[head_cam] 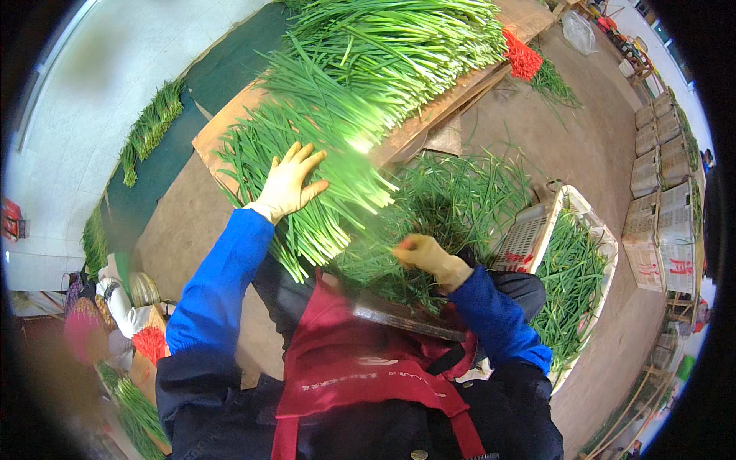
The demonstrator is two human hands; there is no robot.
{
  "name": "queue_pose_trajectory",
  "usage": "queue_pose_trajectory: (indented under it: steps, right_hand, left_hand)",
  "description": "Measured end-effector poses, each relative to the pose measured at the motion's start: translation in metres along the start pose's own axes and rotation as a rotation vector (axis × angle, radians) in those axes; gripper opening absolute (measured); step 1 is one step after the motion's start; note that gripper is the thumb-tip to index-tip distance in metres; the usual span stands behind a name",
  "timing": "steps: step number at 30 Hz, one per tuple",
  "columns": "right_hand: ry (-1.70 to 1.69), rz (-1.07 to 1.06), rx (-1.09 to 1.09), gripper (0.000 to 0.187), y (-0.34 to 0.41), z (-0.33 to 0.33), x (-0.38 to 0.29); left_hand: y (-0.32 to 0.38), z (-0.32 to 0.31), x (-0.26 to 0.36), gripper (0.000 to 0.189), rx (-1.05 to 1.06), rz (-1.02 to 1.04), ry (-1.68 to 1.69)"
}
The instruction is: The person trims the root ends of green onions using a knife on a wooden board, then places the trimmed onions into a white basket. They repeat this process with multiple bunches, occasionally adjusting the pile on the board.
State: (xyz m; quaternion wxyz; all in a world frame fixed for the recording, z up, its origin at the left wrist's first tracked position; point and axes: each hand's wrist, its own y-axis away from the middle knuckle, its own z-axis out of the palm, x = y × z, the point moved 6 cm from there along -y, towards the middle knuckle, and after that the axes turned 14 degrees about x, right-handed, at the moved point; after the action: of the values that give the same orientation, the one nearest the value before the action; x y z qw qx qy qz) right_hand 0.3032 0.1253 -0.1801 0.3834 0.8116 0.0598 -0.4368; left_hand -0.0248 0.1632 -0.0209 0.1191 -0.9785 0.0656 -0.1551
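My left hand [290, 181], in a pale yellow glove, lies palm down with fingers spread on a loose bunch of garlic chives [313, 230] on a wooden board [422, 123]. Beyond it, a thick heap of chives [391, 46] covers much of the board, pale stem ends towards the right. My right hand [434, 261], gloved too, is curled above a tangled pile of loose green leaves [460, 195] at my lap. Motion blurs its fingertips, so whether they pinch any leaves cannot be told.
A white plastic crate [604, 247] of chive leaves stands to my right. Stacked crates [661, 241] line the far right. Red ties [522, 56] hang at the board's far end. Tied chive bundles [152, 123] lie on a dark green sheet [230, 69] at left. Another person's sleeve [123, 313] shows lower left.
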Motion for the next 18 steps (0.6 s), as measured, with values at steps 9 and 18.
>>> queue_pose_trajectory:
  steps: [9, 18]
  right_hand:
    - [-0.099, -0.350, 0.251, 0.056, -0.005, -0.041, -0.004]
    - [-0.624, -0.109, 0.321, 0.030, -0.015, 0.009, -0.117]
  left_hand:
    - [-0.002, -0.008, 0.006, 0.069, -0.003, -0.030, -0.052]
    - [-0.011, -0.016, 0.031, 0.047, 0.198, 0.103, -0.084]
